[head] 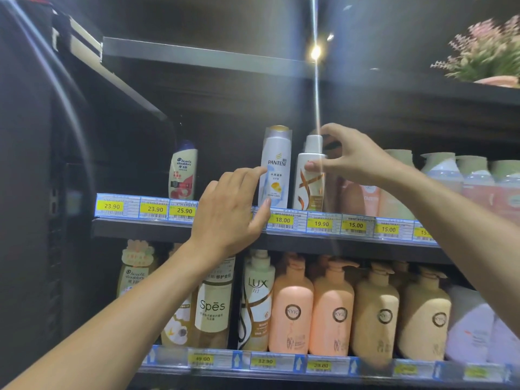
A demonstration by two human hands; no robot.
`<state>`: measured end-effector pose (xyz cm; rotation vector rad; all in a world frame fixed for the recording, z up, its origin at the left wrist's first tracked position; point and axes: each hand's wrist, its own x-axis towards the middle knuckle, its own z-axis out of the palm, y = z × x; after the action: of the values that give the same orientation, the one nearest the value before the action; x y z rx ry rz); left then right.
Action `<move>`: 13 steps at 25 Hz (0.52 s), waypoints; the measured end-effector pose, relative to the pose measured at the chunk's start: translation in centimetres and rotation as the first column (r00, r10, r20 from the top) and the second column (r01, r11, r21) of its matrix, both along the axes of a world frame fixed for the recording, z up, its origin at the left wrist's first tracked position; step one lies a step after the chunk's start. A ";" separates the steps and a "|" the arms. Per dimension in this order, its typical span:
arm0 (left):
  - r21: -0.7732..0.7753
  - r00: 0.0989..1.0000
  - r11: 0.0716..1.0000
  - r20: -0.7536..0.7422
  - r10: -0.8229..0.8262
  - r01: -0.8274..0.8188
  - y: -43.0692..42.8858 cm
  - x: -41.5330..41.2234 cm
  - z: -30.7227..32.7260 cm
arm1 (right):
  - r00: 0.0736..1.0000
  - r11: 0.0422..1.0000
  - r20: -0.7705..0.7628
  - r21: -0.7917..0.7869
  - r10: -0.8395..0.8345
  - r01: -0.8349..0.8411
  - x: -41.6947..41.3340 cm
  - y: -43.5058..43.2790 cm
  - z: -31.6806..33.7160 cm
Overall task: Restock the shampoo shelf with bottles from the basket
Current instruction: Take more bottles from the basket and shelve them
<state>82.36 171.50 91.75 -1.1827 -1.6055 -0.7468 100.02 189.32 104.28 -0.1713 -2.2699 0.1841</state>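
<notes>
While our right hand pinches the white bottle on the upper shelf, our left hand rests loose fingers on the Pantene bottle just left of it. If we push too hard, both bottles could tip and fall.

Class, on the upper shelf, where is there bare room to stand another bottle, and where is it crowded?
Bare: left of the Head & Shoulders bottle, and between it and the Pantene bottle. Crowded: from the white bottle rightward, the pastel bottles stand packed.
</notes>
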 end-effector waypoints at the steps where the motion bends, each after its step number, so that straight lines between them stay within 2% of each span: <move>1: -0.009 1.000 1.000 0.000 0.011 -0.011 0.0 0.0 0.0 | 1.000 1.000 -0.006 0.020 -0.020 0.020 0.0 0.0 0.0; 8: -0.018 1.000 1.000 0.012 0.016 -0.016 -0.1 0.2 0.0 | 0.990 0.990 0.092 0.106 -0.105 0.096 0.2 0.7 0.0; 13: -0.007 1.000 1.000 0.010 0.006 -0.006 -0.2 0.4 0.0 | 0.990 0.992 0.094 0.077 -0.104 0.097 0.5 0.7 -0.4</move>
<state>82.74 171.27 91.77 -1.1799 -1.6210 -0.7449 100.55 190.03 103.91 -0.2614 -2.3546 0.0406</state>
